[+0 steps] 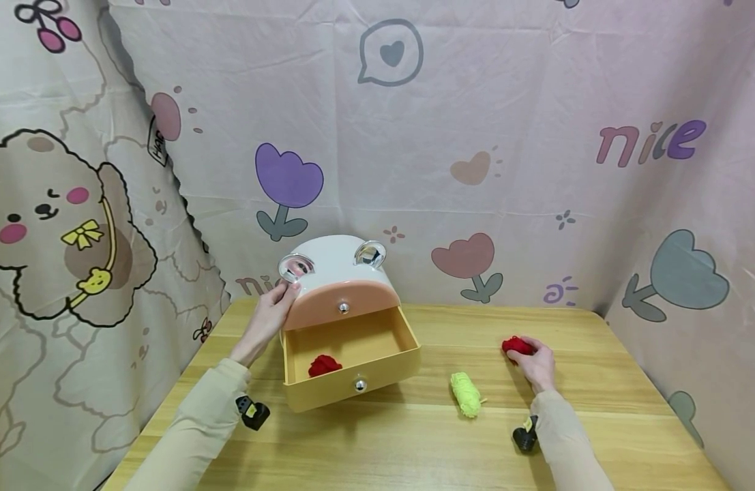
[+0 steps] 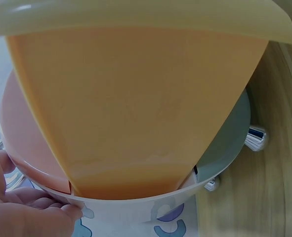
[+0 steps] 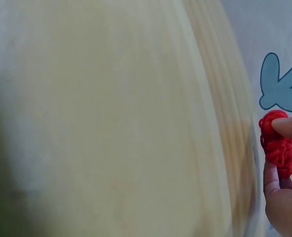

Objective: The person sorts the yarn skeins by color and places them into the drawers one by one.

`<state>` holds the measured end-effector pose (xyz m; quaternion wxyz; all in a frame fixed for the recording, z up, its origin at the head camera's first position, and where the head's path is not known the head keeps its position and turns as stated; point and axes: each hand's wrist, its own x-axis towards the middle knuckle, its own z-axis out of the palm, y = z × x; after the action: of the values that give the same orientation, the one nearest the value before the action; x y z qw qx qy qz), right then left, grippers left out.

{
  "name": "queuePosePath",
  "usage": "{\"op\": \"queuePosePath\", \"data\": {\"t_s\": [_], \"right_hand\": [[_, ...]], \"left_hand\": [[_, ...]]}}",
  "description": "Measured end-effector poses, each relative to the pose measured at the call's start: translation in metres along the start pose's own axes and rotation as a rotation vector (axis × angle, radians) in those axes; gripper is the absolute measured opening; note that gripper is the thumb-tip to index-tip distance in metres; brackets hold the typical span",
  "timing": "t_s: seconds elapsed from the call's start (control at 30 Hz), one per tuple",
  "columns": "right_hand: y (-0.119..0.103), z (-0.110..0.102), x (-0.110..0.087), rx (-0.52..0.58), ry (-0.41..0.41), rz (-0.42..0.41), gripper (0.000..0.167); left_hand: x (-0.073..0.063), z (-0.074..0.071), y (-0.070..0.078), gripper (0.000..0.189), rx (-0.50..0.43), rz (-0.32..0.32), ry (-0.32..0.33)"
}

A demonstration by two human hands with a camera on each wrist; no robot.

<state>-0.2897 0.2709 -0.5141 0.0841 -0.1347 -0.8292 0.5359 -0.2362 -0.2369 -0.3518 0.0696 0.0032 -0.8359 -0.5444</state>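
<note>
A small drawer box (image 1: 334, 256) with a white top, silver ears and a pink upper drawer front (image 1: 322, 307) stands left of the table's middle. Its yellow drawer (image 1: 383, 369) is pulled out, and a red yarn bundle (image 1: 324, 365) lies inside at the left. My left hand (image 1: 271, 317) holds the box's upper left side, thumb by the silver ear; the left wrist view shows its fingers (image 2: 34, 197) curled at the edge. Out to the right, my right hand (image 1: 539, 363) pinches another red yarn bundle (image 3: 279, 143) between thumb and fingers, over the table.
A yellow-green yarn skein (image 1: 466, 394) lies on the wooden table (image 1: 414, 450) between the box and my right hand. Behind the table hangs a printed cloth (image 1: 377, 136), with more cloth at both sides. Black wrist cameras sit below both hands.
</note>
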Motion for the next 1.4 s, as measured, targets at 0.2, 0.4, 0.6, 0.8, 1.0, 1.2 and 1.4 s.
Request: {"op": "queuePosePath", "data": {"t_s": [0.2,0.4,0.6,0.8,1.0,1.2,1.4], "right_hand": [[-0.005,0.001,-0.002,0.029,-0.019,0.001,0.056],[-0.012,0.000,-0.006,0.042,-0.040,-0.002,0.058],[-0.021,-0.001,-0.011,0.063,-0.052,-0.008,0.059],[-0.029,0.000,-0.017,0.102,-0.069,-0.015,0.060],[-0.039,0.000,-0.023,0.129,-0.065,-0.031,0.057],[-0.052,0.003,-0.027,0.163,-0.060,-0.065,0.054],[-0.064,0.005,-0.034,0.186,-0.067,-0.115,0.053]], "left_hand": [[0.000,0.000,0.000,0.057,0.003,-0.005,0.004],[0.001,0.000,0.000,0.057,0.001,-0.002,0.008],[0.001,0.001,0.000,0.055,0.003,-0.001,0.017],[0.002,0.001,0.000,0.056,0.018,-0.002,0.023],[0.002,0.000,-0.001,0.059,0.002,0.001,0.006],[0.001,0.000,-0.001,0.062,0.004,0.001,-0.014],[0.001,-0.001,-0.001,0.062,0.011,-0.003,-0.013]]}}
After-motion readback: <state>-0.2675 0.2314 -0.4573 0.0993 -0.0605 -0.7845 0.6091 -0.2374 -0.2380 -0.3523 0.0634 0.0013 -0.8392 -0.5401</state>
